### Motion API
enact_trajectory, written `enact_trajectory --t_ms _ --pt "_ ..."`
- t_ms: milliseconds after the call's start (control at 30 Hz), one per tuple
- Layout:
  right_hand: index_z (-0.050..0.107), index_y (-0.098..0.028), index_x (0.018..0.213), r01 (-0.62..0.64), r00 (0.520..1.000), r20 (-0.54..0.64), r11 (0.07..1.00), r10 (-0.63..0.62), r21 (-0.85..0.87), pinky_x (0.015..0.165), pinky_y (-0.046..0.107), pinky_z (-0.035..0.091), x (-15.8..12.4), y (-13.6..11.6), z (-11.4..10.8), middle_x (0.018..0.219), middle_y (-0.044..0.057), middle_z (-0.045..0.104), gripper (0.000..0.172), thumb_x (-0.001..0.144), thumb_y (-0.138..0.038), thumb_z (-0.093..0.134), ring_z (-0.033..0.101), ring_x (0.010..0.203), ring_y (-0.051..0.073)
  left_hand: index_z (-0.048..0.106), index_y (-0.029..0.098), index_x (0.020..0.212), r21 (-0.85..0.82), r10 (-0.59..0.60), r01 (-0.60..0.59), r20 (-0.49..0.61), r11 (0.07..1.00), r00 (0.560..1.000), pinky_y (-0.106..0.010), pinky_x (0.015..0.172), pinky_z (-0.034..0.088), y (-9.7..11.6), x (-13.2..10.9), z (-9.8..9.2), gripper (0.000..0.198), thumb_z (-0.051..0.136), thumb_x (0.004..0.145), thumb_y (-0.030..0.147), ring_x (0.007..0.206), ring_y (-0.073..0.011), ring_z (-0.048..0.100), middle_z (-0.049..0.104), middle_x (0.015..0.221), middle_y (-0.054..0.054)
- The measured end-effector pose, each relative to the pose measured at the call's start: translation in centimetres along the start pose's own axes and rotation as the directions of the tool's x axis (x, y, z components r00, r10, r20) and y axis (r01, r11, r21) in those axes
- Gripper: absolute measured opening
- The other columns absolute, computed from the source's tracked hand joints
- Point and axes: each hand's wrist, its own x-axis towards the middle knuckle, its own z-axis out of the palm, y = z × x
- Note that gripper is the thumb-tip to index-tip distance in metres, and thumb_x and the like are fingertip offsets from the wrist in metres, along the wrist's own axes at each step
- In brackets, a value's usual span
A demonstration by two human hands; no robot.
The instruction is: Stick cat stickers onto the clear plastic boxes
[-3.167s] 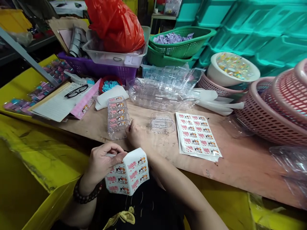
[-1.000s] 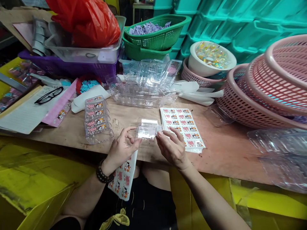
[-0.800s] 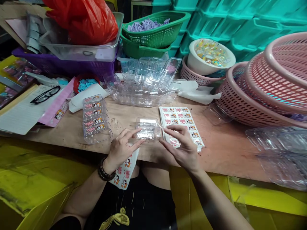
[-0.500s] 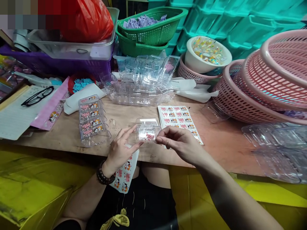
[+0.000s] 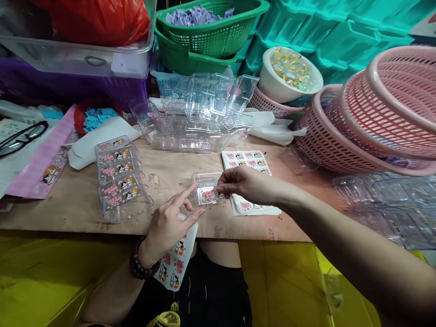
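A small clear plastic box (image 5: 206, 196) lies on the table between my hands, with pink print showing on it. My left hand (image 5: 172, 220) has its fingers apart, index fingertip at the box's left side and thumb near its lower edge. A sticker sheet (image 5: 175, 265) with cats hangs below that hand over the table edge. My right hand (image 5: 238, 184) pinches a clear sticker (image 5: 223, 195) with a cat print at the box's right side. Beside it lies a stack of sticker sheets (image 5: 254, 206), partly hidden by my right hand.
Boxes with cat stickers (image 5: 117, 170) stand in a row at left. Clear empty boxes (image 5: 194, 129) are piled at the back. Pink baskets (image 5: 337, 136) and more clear plastic boxes (image 5: 391, 200) are at right. Glasses (image 5: 25, 138) lie far left.
My right hand has moved slightly up and left over the box. More of the sticker stack's lower part shows. The view has shifted a little, moving the left-side items leftward.
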Motion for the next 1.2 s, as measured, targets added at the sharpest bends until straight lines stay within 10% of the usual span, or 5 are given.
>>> enact_trajectory --t_ms 733,1200 --pt "0.068 -0.016 0.071 -0.134 0.99 0.033 0.984 0.139 -0.117 0.061 0.025 0.043 0.3 -1.7 -0.1 0.067 0.002 0.068 0.016 0.085 -0.022 0.064 0.057 0.062 0.012 0.058 0.02 0.137 0.162 0.231 -0.236 0.047 0.958 0.972 -0.019 0.056 0.044 0.6 -0.2 0.2 0.045 0.047 0.1 0.044 0.05 -0.0078 0.053 0.057 0.061 0.006" --pt "0.065 -0.019 0.093 -0.347 0.924 -0.335 0.768 0.183 -0.538 0.057 0.029 0.035 -1.9 -1.0 1.2 0.072 0.006 0.069 0.042 0.077 -0.056 0.073 0.064 0.071 0.025 0.06 0.03 0.136 0.268 0.158 -0.176 0.086 0.947 0.984 -0.02 0.057 0.043 0.6 -0.1 0.1 0.044 0.047 0.099 0.05 0.053 -0.0093 0.058 0.068 0.07 0.002"
